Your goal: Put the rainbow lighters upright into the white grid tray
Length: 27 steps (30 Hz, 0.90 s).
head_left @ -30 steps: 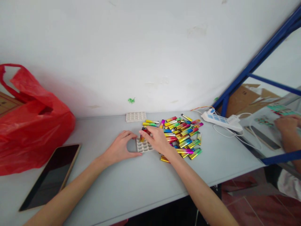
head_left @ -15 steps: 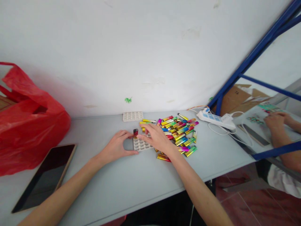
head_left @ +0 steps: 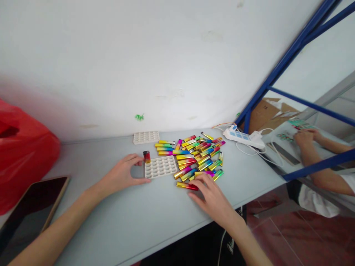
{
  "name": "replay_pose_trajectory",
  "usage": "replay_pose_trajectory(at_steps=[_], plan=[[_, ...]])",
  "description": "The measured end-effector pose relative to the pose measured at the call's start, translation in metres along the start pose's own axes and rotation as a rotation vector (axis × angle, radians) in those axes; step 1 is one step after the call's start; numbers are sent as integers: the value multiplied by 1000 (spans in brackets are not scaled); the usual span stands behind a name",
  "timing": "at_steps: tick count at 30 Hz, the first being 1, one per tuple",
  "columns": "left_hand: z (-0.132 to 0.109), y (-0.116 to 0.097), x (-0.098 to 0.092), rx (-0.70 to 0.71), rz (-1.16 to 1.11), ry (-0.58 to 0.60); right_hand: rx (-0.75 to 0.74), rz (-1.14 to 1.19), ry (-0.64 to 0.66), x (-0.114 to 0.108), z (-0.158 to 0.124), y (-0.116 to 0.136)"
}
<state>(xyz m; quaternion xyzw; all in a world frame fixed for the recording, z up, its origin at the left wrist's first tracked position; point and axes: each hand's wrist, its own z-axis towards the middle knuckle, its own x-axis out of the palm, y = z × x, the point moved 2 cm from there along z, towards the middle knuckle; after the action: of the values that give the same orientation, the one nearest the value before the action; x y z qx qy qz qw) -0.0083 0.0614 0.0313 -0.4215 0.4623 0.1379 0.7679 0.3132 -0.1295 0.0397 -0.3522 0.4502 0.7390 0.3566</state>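
Observation:
A white slotted tray [head_left: 161,166] lies on the grey table [head_left: 155,214]. One red lighter [head_left: 146,156] stands upright in its far left corner slot. My left hand [head_left: 123,172] holds the tray's left edge between thumb and fingers. A pile of several shiny rainbow-coloured lighters [head_left: 194,155] lies to the right of the tray. My right hand [head_left: 212,195] rests at the near edge of the pile, fingers spread, fingertips touching a red and gold lighter [head_left: 187,186].
A second white tray [head_left: 146,137] lies by the wall. A red plastic bag [head_left: 24,155] and a dark tablet [head_left: 30,210] are at the left. A white power strip [head_left: 244,136] with cables lies at the right. Another person's hands [head_left: 305,137] work beyond the blue frame [head_left: 313,166].
My right hand left the lighter standing in the tray and drew back toward me to the near edge of the pile. The view shifted to the right.

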Motion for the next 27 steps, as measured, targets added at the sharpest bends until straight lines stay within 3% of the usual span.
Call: replay_pose_trajectory(at_steps=[5,9,13,16,19,22,25,27], plan=[[0,0,-1,3,22,8,22,90,-73,1,-2,-2],[-1,-3,1,13,16,-4,136,287,-194,-9,9,1],[-1,-2,2,13,-1,-11,275,584,-332,-17,44,-1],[-1,-1,3,21,-4,-21,356,799,-357,-12,82,-6],[-3,-2,4,20,-11,-34,341,1007,-265,0,122,-3],[-4,-5,5,17,-9,-47,258,1212,-72,12,155,11],[-5,-8,7,11,-3,-48,260,1283,96,23,179,28],[-6,-9,8,5,1,-46,311,1287,140,33,190,35]])
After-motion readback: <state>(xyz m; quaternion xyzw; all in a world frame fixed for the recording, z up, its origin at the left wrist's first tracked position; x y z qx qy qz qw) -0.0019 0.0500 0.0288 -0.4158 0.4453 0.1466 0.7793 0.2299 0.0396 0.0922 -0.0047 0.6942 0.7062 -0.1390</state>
